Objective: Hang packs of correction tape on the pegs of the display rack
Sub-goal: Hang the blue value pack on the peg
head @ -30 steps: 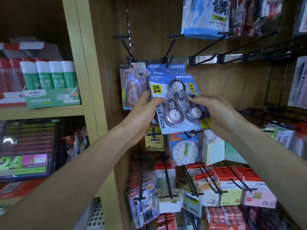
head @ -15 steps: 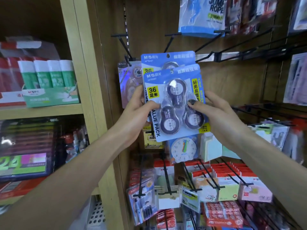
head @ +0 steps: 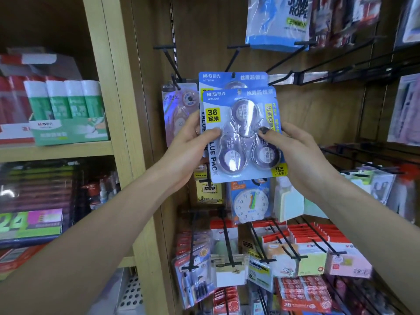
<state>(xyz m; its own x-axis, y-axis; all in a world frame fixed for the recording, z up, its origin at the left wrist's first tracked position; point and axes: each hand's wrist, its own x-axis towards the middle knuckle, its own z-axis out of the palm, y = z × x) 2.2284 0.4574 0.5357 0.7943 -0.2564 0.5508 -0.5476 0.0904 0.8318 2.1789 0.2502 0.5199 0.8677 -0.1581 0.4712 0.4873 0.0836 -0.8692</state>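
Observation:
A blue value pack of correction tape (head: 244,135) with three purple rollers is held upright in front of the rack. My left hand (head: 189,146) pinches its left edge and my right hand (head: 293,151) grips its right edge. Directly behind it an identical blue pack (head: 231,78) hangs on a black peg (head: 236,56); only its top strip shows. The front pack's hang hole sits below that peg. A pink single-tape pack (head: 178,108) hangs on the peg to the left.
Black pegs (head: 322,64) jut out to the right, a jump rope bag (head: 278,21) above them. Below hang a clock toy (head: 250,203), sticky notes (head: 311,258) and other packs. A wooden shelf (head: 56,150) at left carries green glue sticks (head: 66,101).
Both hands have raised the front pack and straightened it from a tilt. The second blue pack behind it has come into view higher up, on the peg.

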